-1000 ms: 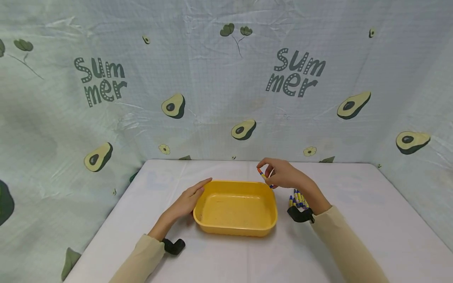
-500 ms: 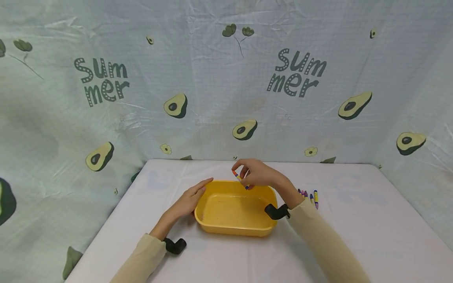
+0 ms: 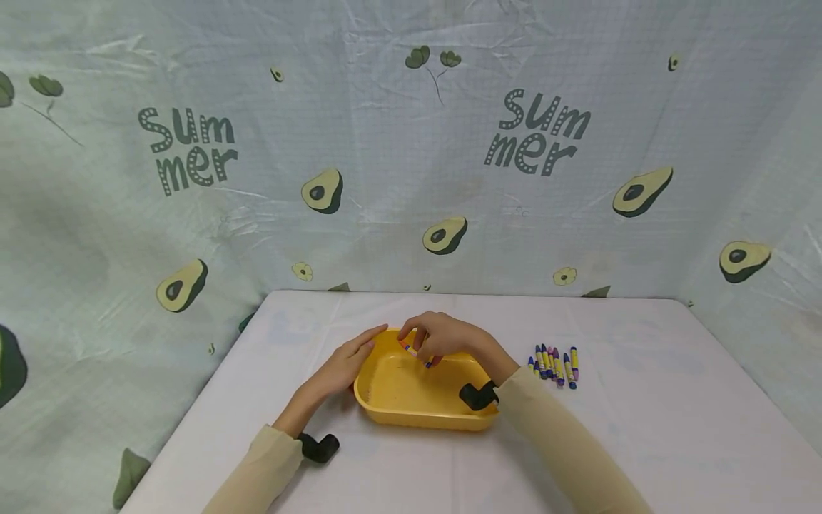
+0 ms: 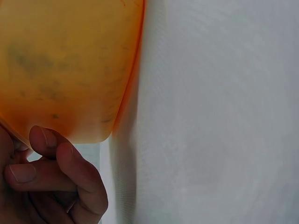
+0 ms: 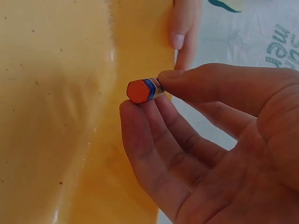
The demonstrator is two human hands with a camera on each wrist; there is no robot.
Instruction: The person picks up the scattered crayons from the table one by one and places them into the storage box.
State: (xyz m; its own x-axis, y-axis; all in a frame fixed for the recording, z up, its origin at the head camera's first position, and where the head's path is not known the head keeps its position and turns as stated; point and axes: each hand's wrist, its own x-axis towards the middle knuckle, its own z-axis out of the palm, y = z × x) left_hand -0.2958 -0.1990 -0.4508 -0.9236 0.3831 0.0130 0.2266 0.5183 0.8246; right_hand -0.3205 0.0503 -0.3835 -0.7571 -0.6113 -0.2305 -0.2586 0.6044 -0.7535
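On my feed, a white table (image 3: 642,435), avocado-print cloth (image 3: 385,143) hanging behind the yellow bin (image 3: 417,420). And here's the left hand (image 3: 340,364), gripping the bin's left rim! The right hand (image 3: 444,337) pinches an orange crayon (image 5: 139,91) over the bin's far part; other crayons (image 3: 559,370) lie right of the bin.

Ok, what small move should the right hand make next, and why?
I'd probably lower the crayon a little and let go: the right hand pinches it over the tray, and the left hand holds the tray's side.
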